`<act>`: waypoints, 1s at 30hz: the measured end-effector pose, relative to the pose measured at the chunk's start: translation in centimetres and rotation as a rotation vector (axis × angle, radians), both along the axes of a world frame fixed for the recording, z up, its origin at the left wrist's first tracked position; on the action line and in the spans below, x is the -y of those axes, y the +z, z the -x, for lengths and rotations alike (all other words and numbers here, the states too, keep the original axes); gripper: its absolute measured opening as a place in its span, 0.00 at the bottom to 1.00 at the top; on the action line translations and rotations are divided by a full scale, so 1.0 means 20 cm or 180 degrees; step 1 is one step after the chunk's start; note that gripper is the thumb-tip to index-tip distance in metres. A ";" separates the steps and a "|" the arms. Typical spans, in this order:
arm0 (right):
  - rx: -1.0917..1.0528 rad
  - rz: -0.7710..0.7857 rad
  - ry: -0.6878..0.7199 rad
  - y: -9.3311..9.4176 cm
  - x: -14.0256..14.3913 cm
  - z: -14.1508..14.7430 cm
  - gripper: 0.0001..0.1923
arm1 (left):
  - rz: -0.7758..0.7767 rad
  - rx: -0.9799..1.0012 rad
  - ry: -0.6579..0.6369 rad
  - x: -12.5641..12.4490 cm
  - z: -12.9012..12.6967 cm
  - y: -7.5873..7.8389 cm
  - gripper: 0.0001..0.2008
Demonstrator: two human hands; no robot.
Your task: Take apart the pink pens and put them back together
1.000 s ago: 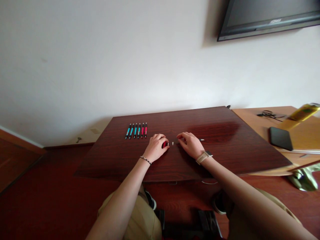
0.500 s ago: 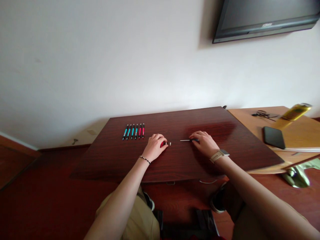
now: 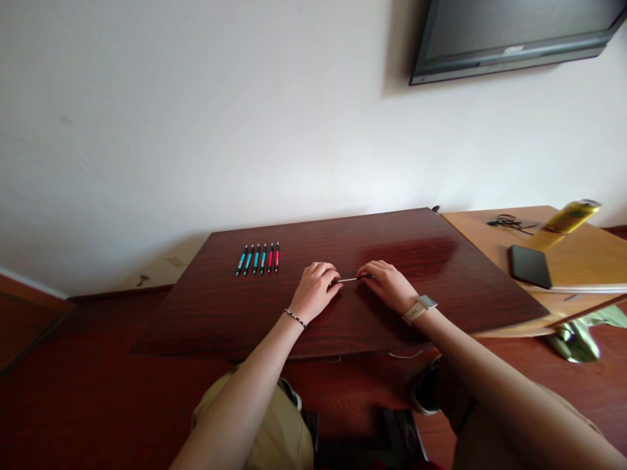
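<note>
My right hand [image 3: 386,282] is closed on a black pen part [image 3: 366,277], low over the dark wooden table [image 3: 392,241]. A thin whitish refill [image 3: 348,280] sticks out of that part to the left. My left hand [image 3: 317,287] has its thumb and fingers pinched together at the refill's free end. Whatever lies inside that pinch is hidden by the fingers. To the left of both hands, several pens lie side by side in a row, turquoise pens [image 3: 255,260] at the left and two pink-red pens [image 3: 277,257] at the right.
On the light wood desk [image 3: 582,261] at the right are a black phone [image 3: 530,266], a coiled black cable [image 3: 509,222] and a yellow can [image 3: 568,222]. A television [image 3: 514,39] hangs on the wall above. The table's front edge runs before my knees.
My hands have come closer together, so the refill now reaches my left fingertips. The red piece in my left hand and the small white piece beside it no longer show.
</note>
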State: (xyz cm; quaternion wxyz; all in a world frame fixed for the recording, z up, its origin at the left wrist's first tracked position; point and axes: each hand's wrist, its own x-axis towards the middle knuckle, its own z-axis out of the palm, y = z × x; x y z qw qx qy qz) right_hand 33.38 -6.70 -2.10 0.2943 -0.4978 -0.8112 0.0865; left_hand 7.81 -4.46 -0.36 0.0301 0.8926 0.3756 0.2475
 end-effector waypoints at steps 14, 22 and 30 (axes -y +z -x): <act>0.0079 -0.0177 -0.0189 -0.01 -0.03 -0.15 0.12 | -0.0152 0.0139 0.0089 0.01 0.07 0.02 0.07; 0.0408 -0.0035 -0.0518 -0.06 -0.06 -0.21 0.11 | -0.0297 0.0072 0.0357 0.09 0.07 0.02 0.07; 0.0425 0.0042 -0.0493 -0.05 -0.05 -0.18 0.11 | -0.0355 -0.0400 0.0466 0.18 -0.04 -0.01 0.09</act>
